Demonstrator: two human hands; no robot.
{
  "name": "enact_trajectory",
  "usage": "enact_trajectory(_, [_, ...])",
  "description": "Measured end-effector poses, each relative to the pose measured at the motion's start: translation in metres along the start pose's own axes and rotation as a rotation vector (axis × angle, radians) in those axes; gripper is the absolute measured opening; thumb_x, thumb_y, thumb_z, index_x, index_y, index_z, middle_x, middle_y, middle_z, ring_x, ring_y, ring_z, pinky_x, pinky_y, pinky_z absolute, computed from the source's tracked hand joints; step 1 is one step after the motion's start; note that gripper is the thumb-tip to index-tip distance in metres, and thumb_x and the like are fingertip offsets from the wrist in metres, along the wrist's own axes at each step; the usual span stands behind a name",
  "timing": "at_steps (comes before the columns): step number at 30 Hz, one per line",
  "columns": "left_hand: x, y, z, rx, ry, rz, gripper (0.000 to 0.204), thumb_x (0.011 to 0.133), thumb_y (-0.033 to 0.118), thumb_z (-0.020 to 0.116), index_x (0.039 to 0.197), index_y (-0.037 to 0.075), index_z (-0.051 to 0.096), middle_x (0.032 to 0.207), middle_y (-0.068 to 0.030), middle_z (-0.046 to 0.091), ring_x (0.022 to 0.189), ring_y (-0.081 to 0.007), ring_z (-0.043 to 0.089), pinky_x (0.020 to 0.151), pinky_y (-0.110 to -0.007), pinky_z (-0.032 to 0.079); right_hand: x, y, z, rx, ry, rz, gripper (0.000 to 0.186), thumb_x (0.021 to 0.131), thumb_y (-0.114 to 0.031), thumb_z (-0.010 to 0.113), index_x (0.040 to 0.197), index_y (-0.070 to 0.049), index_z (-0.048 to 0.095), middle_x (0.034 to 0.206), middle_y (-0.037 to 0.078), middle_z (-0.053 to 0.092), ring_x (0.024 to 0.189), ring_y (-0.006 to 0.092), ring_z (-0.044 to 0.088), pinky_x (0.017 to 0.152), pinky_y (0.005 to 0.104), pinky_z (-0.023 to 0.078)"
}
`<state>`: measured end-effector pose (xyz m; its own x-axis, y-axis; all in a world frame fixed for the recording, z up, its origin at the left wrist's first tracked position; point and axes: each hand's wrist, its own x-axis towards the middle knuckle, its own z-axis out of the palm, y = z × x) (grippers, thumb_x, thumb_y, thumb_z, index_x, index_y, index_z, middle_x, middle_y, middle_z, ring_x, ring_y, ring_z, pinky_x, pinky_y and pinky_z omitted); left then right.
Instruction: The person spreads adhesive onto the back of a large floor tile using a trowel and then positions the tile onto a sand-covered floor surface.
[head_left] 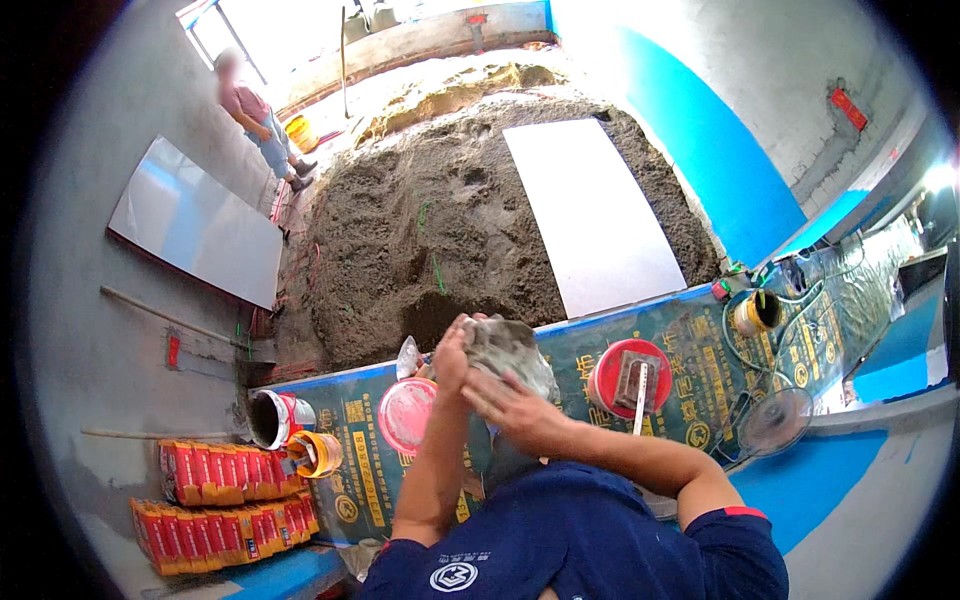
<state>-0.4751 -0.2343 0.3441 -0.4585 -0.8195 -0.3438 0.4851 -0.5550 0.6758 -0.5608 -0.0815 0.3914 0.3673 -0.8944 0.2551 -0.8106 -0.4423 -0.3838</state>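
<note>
While both forearms rise from the lower edge, the left hand (452, 352) and the right hand (510, 400) meet around a grey lump of mortar (508, 348), held up in front of the chest. Fingers of the left hand are curled against the lump's left side; the right hand's fingers spread under and along its lower right, so both are grasping it. Behind the lump lies a large bed of dark sand mix (440, 220) with a white tile (595, 210) laid flat on it. Just below the hands stand a pink bucket lid (405, 415) and a red tub (628, 378) holding a trowel (its handle points toward the person). Another person (258, 118) stands far off by the wall.
</note>
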Motion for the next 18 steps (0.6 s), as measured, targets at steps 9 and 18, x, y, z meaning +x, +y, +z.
enact_trajectory(9, [-0.003, -0.013, -0.016, -0.288, -0.185, -0.183, 0.039, 0.098, 0.015, 0.037, 0.133, 0.0, 0.042, 0.13, -0.0183, 0.052, 0.121, -0.0319, 0.051, 0.104, -0.046, 0.041, 0.011, 0.033, -0.021, 2.033, 0.542, 0.522, 0.057, 0.092, -0.025, 0.049, 0.141, 0.001, 0.035, 0.145, 0.015, 0.039, 0.137, 0.0267, 0.033, 0.114, 0.0364, 0.022])
enact_trajectory(18, [0.022, -0.053, -0.078, -0.083, 0.457, -0.051, 0.016, 0.096, 0.009, 0.04, 0.095, 0.003, 0.055, 0.082, -0.0126, 0.062, 0.07, -0.0204, 0.061, 0.063, -0.032, 0.051, -0.037, 0.023, 0.039, 1.073, -0.375, 0.593, 0.055, 0.096, -0.039, 0.049, 0.135, -0.001, 0.046, 0.131, 0.022, 0.053, 0.122, 0.0306, 0.051, 0.101, 0.0356, 0.039])
